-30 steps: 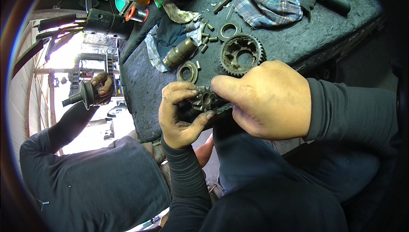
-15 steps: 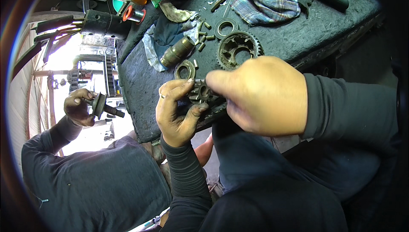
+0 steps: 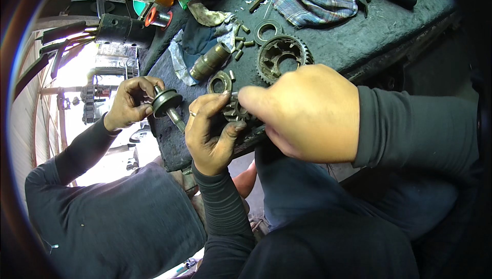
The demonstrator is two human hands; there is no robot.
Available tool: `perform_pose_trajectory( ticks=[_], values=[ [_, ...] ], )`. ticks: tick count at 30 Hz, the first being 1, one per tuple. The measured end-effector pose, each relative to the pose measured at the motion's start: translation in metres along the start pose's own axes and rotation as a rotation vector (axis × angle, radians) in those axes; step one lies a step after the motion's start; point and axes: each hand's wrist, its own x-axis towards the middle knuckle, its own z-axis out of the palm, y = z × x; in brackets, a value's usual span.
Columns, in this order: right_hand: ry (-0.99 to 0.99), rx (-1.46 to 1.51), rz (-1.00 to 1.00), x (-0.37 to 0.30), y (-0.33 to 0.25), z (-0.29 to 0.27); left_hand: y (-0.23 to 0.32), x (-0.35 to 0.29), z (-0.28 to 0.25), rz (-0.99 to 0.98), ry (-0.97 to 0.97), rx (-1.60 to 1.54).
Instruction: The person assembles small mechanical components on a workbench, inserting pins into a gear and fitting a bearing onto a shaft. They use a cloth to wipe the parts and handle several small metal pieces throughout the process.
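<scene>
left hand [image 3: 209, 141] w/ fingers grasping a small grey toothed metal gear [image 3: 231, 111], thumb on its lower edge, other fingers up top; gear's held btwn the 2 hands, at the near edge of the dark, rough-topped table [image 3: 338, 43]. right hand [image 3: 310, 115] curled, thumb side right up at the gear's right side; can't tell what its fingers hold, if anything, as the back of the hand hides them.

just behind the gear: a worn grey metal bearing ring [image 3: 227, 80], w/ a short silver pin [image 3: 232, 75] beside it. nr the right hand, a big dark metal ring gear [image 3: 266, 63] lies flat, part hidden by the hand; beyond it, a flat grey metal ring [image 3: 256, 32]. a few short brass-coloured cyl. pins [image 3: 238, 55] are scattered left of those. a bronze-coloured stepped metal cylinder [image 3: 210, 61] lies on a dark & pale crumpled cloth [image 3: 197, 38]. further back, a blue-grey plaid cloth [image 3: 315, 2].

at left, a co-worker's hand [image 3: 128, 103] grips a dark flanged metal shaft [image 3: 166, 102], tilted, nr the table's left edge.
</scene>
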Motion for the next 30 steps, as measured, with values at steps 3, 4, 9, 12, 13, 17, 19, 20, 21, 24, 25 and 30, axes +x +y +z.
perform_pose_trajectory(
  ticks=[3, 4, 9, 12, 13, 17, 19, 20, 21, 24, 25, 30],
  values=[
    [0.071, 0.008, -0.026, 0.000, 0.005, 0.007, 0.000, -0.001, -0.002, -0.011, -0.002, -0.004],
    [0.133, 0.001, -0.055, -0.001, 0.008, 0.012, 0.000, -0.001, -0.001, -0.010, 0.002, -0.010],
    [0.153, 0.026, -0.055, -0.001, 0.010, 0.014, -0.001, -0.001, 0.001, -0.006, -0.001, -0.022],
    [0.156, 0.056, -0.065, -0.001, 0.006, 0.015, 0.001, -0.002, -0.003, -0.024, 0.002, -0.031],
    [0.153, 0.073, -0.061, -0.002, 0.005, 0.017, 0.000, -0.001, -0.002, -0.015, -0.002, -0.030],
    [0.154, 0.020, -0.040, 0.002, 0.010, 0.014, -0.002, -0.001, -0.001, 0.000, -0.009, -0.026],
    [0.134, 0.049, -0.042, 0.000, 0.005, 0.014, -0.002, -0.002, -0.002, -0.011, -0.004, -0.039],
    [0.124, 0.065, -0.043, -0.001, 0.004, 0.014, -0.001, -0.003, -0.002, -0.021, -0.001, -0.054],
    [0.130, 0.074, -0.046, 0.001, 0.004, 0.015, 0.000, -0.004, -0.003, -0.030, 0.002, -0.068],
    [0.122, 0.051, -0.035, 0.001, 0.008, 0.012, 0.000, -0.003, 0.000, -0.024, -0.002, -0.078],
    [0.096, 0.034, -0.029, -0.001, 0.005, 0.010, 0.000, -0.004, 0.000, -0.034, 0.000, -0.097],
    [0.108, 0.095, -0.044, 0.000, 0.005, 0.013, 0.004, -0.005, 0.000, -0.036, 0.015, -0.196]
  ],
)
